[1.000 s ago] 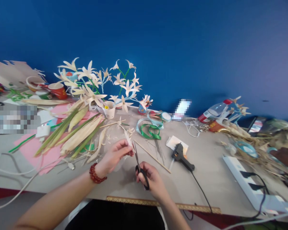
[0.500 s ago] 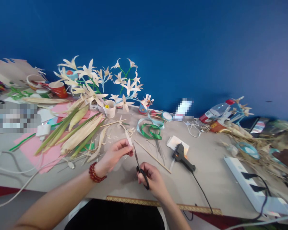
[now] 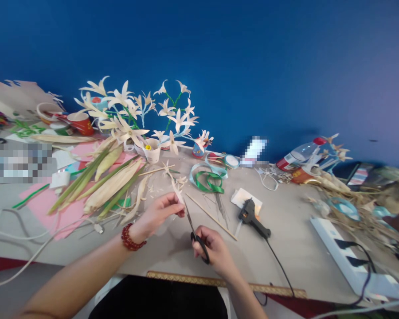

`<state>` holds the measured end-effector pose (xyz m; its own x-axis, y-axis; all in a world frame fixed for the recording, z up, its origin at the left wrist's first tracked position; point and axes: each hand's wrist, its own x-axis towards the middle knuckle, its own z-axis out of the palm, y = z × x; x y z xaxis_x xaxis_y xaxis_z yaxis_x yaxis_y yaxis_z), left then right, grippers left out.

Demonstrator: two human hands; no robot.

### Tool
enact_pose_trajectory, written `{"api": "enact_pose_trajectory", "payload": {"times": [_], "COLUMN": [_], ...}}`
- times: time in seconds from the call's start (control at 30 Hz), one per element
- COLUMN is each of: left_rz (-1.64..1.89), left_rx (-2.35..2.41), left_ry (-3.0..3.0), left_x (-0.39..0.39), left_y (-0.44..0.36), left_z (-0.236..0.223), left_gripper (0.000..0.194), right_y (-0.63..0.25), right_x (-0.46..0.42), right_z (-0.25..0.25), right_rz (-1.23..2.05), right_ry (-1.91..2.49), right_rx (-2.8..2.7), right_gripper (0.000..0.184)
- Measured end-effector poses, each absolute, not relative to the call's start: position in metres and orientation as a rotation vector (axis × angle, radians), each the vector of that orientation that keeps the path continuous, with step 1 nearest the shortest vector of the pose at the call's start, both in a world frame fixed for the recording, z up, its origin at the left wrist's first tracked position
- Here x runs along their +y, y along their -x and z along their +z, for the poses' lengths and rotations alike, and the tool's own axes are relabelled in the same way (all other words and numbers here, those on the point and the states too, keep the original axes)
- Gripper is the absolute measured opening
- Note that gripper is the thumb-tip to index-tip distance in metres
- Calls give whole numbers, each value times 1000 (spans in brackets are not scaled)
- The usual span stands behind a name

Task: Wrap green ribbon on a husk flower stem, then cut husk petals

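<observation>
My left hand [image 3: 164,212], with a red bead bracelet at the wrist, pinches a pale strip of corn husk [image 3: 177,191] that points up and away. In my right hand [image 3: 210,248] are black-handled scissors [image 3: 200,246], their blades reaching up to the husk strip beside my left fingertips. Whether the blades touch the strip is hard to tell. A thin wooden stick [image 3: 213,217] lies just beyond the scissors. Left of my hands, corn husks [image 3: 113,186] rest on pink paper [image 3: 58,221].
Husk flowers [image 3: 129,110] stand in cups along the blue wall. A hot glue gun [image 3: 254,219] lies to the right, its cord crossing the front edge. Farther right are a white power strip [image 3: 339,252] and a plastic bottle [image 3: 299,153]. Green ribbon [image 3: 213,181] curls behind my hands.
My right hand and the scissors have shifted very slightly to the right. The other person's hand at the right edge has drawn back and lower. My left hand keeps its pinch.
</observation>
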<state>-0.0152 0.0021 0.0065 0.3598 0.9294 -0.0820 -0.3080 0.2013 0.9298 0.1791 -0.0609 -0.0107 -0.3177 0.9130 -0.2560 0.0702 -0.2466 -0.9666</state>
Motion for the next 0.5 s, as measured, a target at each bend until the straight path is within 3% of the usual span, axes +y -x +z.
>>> {"api": "enact_pose_trajectory", "payload": {"times": [0.5], "left_rz": [1004], "left_rx": [768], "left_ry": [-1109], "left_x": [3], "left_y": [17], "left_z": [7], "left_gripper": [10], "right_y": [-182], "right_x": [-62], "right_z": [-13], "right_rz": [1676], "right_ry": [1261], "right_rx": [-1301], "right_gripper": [50]}}
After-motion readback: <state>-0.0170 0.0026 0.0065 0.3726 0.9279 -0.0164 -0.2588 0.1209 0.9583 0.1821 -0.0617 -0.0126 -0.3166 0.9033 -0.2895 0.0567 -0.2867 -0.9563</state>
